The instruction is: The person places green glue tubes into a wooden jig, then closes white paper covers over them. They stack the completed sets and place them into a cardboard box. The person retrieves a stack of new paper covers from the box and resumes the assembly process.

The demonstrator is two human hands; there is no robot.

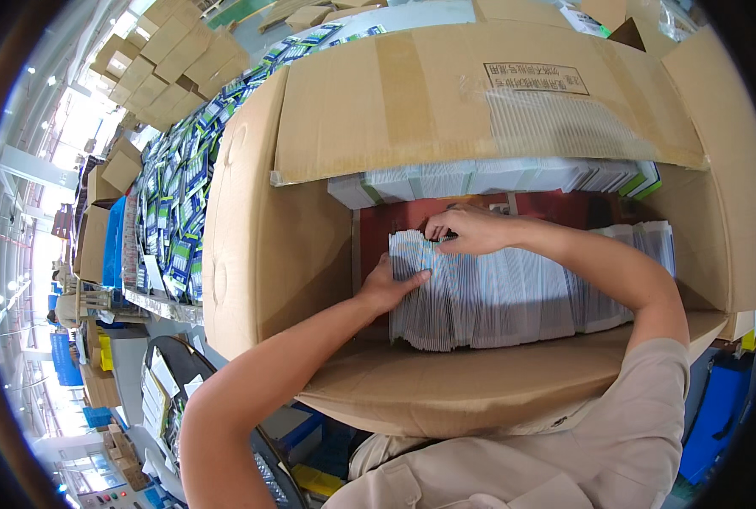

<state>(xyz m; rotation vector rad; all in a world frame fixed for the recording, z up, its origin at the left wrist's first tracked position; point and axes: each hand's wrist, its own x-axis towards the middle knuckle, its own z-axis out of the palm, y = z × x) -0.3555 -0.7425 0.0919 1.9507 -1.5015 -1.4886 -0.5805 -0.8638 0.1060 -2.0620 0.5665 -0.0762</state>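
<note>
Inside a large open cardboard box [327, 263], a long row of thin, whitish flat packs [514, 297] stands on edge along the near side. My left hand [388, 284] grips the row's left end, its thumb across the near faces and its fingers round the outer side. At the top of the same end, my right hand [467, 229] has its fingers closed on the upper edges of the packs; its fingertips are partly hidden. A second row of flat packs [463, 178] lies along the far side, with green ones at its right end. Between the rows shows a reddish box bottom [395, 212].
The far flap [336, 119] leans over the far row. Beyond the box's left wall, a big heap of blue, green and white packs [179, 195] covers a table. Stacked cartons [170, 64] rise behind it. A dark round tray with papers [170, 373] stands at lower left.
</note>
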